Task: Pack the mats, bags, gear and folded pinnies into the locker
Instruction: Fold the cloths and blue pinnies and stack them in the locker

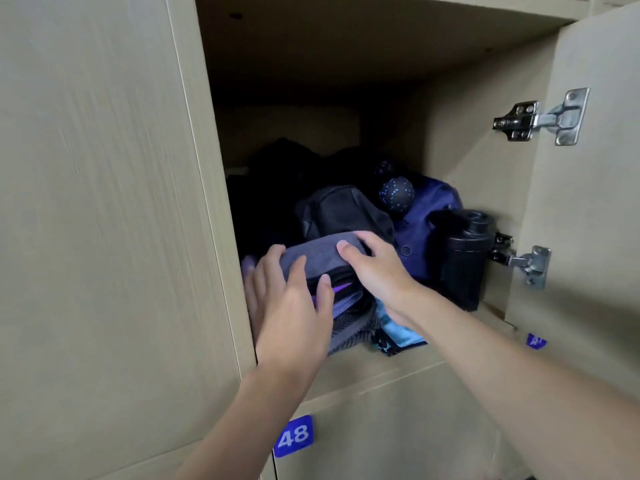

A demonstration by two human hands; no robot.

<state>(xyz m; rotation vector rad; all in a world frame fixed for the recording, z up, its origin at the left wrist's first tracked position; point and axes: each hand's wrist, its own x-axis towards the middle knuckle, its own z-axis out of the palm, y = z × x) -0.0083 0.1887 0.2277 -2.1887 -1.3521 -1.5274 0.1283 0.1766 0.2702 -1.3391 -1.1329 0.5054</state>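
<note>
Locker shelf, beige wood, compartment open. Gray folded stack sits at front left, overhanging the front edge. Light blue bag is just beside it on the right, also at the edge. Navy bag lies behind. Black bottle stands upright at far right, touching the navy bag. Dark bags at the back, too dim to tell apart.

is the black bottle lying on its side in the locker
No, the black bottle stands upright at the right side of the locker, next to the blue bag.
</note>
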